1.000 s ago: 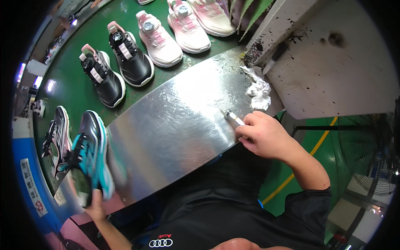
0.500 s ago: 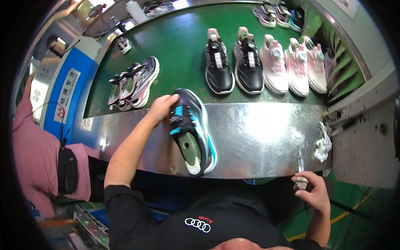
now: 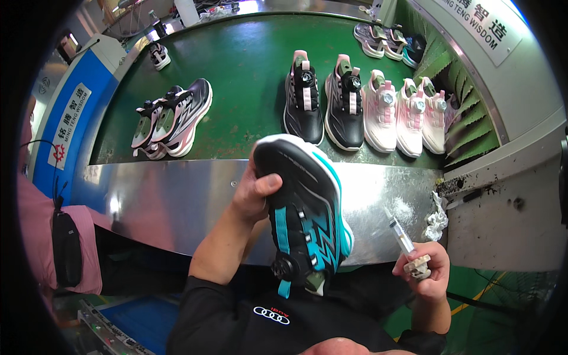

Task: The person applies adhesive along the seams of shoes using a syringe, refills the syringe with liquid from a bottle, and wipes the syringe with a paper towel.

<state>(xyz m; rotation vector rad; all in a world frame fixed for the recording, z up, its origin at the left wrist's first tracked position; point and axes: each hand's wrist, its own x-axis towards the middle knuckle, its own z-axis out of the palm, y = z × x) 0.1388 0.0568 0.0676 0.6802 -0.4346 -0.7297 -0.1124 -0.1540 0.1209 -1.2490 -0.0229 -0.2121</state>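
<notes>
My left hand [image 3: 251,195] grips a black and turquoise sneaker [image 3: 303,189] by its toe end, thumb on the upper. The shoe is raised over the metal ledge, its toe pointing away, its dial and heel toward me. At the right, my right hand [image 3: 436,269] is closed around a clear syringe [image 3: 402,238] whose thin tip points up and away. A crusty off-white lump [image 3: 418,267] sits among the same fingers; what it is I cannot make out. Shoe and syringe are apart.
Behind the metal ledge [image 3: 154,195] runs a green belt [image 3: 242,83]. Black sneakers [image 3: 344,109] and white-pink sneakers [image 3: 409,121] stand in a row on it; a dark pair [image 3: 180,121] leans at left. Crumpled white paper [image 3: 436,219] lies at right. A person in pink [image 3: 89,248] is at left.
My left hand has lifted the sneaker closer and turned it, so its side and laces show more. My right hand has come slightly inward with the syringe tilted left. The view has shifted.
</notes>
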